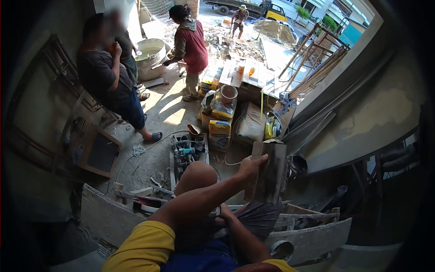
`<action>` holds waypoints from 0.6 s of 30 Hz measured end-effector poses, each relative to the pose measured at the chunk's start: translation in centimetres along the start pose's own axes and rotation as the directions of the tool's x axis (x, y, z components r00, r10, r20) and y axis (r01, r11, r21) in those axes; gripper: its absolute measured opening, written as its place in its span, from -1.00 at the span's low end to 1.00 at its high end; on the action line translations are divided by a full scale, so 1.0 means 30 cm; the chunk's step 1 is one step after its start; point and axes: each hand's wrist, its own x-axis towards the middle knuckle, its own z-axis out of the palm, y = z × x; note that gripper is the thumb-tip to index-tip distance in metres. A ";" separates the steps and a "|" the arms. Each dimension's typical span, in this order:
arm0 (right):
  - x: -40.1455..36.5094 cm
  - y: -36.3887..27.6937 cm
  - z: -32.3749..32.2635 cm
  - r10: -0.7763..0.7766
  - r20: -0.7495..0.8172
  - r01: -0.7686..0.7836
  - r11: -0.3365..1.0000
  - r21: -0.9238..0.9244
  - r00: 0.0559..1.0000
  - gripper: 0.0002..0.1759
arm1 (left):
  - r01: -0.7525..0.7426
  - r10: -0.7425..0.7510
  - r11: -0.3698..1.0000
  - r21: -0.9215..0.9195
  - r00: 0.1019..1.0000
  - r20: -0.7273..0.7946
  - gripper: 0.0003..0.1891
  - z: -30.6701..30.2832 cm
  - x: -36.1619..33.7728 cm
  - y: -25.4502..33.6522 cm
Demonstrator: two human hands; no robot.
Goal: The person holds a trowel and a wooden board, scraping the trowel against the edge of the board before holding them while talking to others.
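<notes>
My left hand (252, 166) is closed on the left edge of a flat, mortar-stained wooden board (273, 174), its thumb over the face. The board stands nearly upright, in front of my right leg. My left arm crosses over my lap from the left. My right hand (223, 212) is low, close under my left forearm, with its fingers mostly hidden. Beside it spreads dark pleated material (258, 218). My bare left knee (195, 176) is raised beside my left forearm.
Rough planks (312, 240) lie around me. Ahead are a tool crate (173, 165), cement bags (219, 131) and a bucket (229, 93). People (108, 72) stand at the left; a person in a red top (192, 47) is near a large tub (152, 52). A cable (136, 156) crosses the floor.
</notes>
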 end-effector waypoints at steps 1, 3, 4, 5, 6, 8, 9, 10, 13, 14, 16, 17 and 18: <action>-0.001 -0.002 0.000 0.013 -0.003 -0.013 1.000 0.028 1.000 -0.47 | -0.001 0.001 1.000 -0.010 1.000 0.006 -0.57 0.003 -0.004 0.004; -0.004 -0.005 0.000 0.027 -0.005 -0.027 0.998 0.056 1.000 -0.47 | -0.002 0.002 1.000 -0.020 1.000 0.011 -0.57 0.008 -0.014 0.010; -0.009 -0.013 -0.006 0.030 -0.015 -0.029 0.997 0.066 0.999 -0.47 | -0.004 0.004 1.000 -0.018 1.000 0.004 -0.57 0.010 -0.017 0.012; -0.013 -0.024 -0.011 0.033 -0.025 -0.031 0.997 0.075 0.999 -0.47 | -0.006 0.006 1.000 -0.017 1.000 -0.003 -0.57 0.012 -0.020 0.014; -0.014 -0.030 -0.013 0.033 -0.025 -0.031 0.997 0.075 0.999 -0.47 | -0.006 0.006 1.000 -0.017 1.000 -0.003 -0.57 0.012 -0.019 0.014; -0.009 -0.015 -0.006 -0.005 -0.045 0.006 0.999 0.034 0.999 -0.46 | -0.003 0.003 1.000 -0.019 1.000 0.006 -0.58 0.005 -0.008 0.006; -0.006 -0.008 -0.003 -0.004 -0.045 0.006 0.999 0.034 0.999 -0.46 | -0.003 0.003 1.000 -0.019 1.000 0.006 -0.58 0.004 -0.003 0.001; -0.003 -0.005 0.000 -0.002 -0.042 0.003 1.000 0.009 0.999 -0.46 | -0.004 0.004 1.000 -0.016 1.000 0.000 -0.59 0.004 -0.002 0.000; -0.008 -0.001 0.000 0.010 -0.047 -0.010 1.000 -0.008 0.999 -0.46 | -0.007 0.007 1.000 -0.018 1.000 -0.002 -0.60 0.004 -0.002 -0.003; -0.011 -0.007 -0.004 0.019 -0.056 -0.019 1.000 0.000 0.998 -0.46 | -0.010 0.011 1.000 -0.025 1.000 0.002 -0.60 0.005 -0.005 -0.001; -0.012 -0.003 -0.002 0.029 -0.062 -0.025 0.998 0.058 0.998 -0.45 | -0.005 0.005 1.000 -0.024 1.000 0.008 -0.60 0.004 -0.004 0.001; -0.011 0.008 0.003 0.038 -0.067 -0.030 0.993 0.116 0.997 -0.45 | 0.000 0.000 1.000 -0.022 1.000 0.014 -0.61 0.005 -0.005 0.002; -0.006 0.018 0.007 0.039 -0.069 -0.031 0.993 0.117 0.997 -0.45 | 0.002 -0.002 1.000 -0.022 1.000 0.015 -0.61 0.006 -0.006 0.002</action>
